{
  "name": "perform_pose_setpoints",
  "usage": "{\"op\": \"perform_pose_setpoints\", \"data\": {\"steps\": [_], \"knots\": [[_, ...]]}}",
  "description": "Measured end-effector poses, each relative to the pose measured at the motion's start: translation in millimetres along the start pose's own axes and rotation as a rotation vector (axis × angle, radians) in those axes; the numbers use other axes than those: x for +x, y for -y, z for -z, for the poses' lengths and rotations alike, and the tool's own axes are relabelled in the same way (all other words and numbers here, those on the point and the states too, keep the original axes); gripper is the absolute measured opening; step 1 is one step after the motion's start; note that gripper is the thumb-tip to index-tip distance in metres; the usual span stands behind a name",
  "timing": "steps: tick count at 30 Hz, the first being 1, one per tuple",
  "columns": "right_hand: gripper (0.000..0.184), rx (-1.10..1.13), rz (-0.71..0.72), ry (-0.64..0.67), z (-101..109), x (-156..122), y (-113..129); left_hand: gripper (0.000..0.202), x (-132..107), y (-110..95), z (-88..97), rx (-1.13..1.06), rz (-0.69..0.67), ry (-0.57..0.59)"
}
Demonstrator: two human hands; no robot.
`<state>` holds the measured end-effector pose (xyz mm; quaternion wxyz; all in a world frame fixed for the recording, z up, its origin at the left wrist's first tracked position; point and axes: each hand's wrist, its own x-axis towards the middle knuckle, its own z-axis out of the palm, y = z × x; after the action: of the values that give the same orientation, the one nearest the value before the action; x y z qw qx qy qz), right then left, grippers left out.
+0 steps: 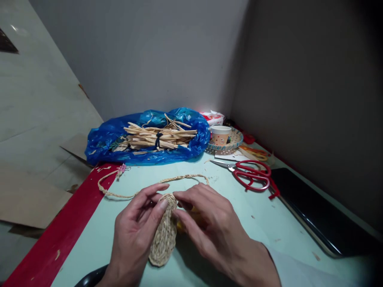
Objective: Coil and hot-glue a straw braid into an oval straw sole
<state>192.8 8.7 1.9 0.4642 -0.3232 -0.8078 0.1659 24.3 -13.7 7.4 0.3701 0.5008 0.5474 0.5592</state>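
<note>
My left hand (134, 231) grips a coiled disc of braided straw (164, 235), held on edge above the pale green table (263, 223). My right hand (209, 227) pinches the disc's top rim from the other side, fingers curled. A loose braided straw cord (143, 187) runs from the disc in a loop across the table to the left, ending near a small pink clip (121, 169). Something yellow shows dimly behind my right fingers.
A blue plastic bag (146, 137) with a tied bundle of straw strips (158, 137) lies at the back. Red-handled scissors (249, 173), a paper cup (220, 135) on a woven tray (235, 141) and a black flat device (317, 211) sit to the right. A red band (60, 231) edges the table's left side.
</note>
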Motion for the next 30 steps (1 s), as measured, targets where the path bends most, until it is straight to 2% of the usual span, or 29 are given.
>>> {"op": "perform_pose_setpoints", "data": {"steps": [8,13,19,22,26,30], "knots": [[0.015,0.19,-0.228,-0.023,5,5,0,0.022,3,1,3.9,-0.115,0.124,0.168],[0.013,0.207,-0.292,0.019,10,8,2,0.016,7,4,7.6,-0.11,0.163,0.174],[0.013,0.164,-0.201,0.07,7,4,0,0.008,10,3,3.2,-0.115,0.161,0.149],[0.011,0.147,-0.208,0.087,5,3,-1,0.009,11,4,2.5,-0.134,0.177,0.173],[0.014,0.19,-0.346,0.162,6,5,3,0.013,11,8,3.4,-0.141,0.218,0.189],[0.014,0.24,-0.466,0.223,10,7,3,0.028,10,6,3.7,-0.19,0.272,0.205]]}}
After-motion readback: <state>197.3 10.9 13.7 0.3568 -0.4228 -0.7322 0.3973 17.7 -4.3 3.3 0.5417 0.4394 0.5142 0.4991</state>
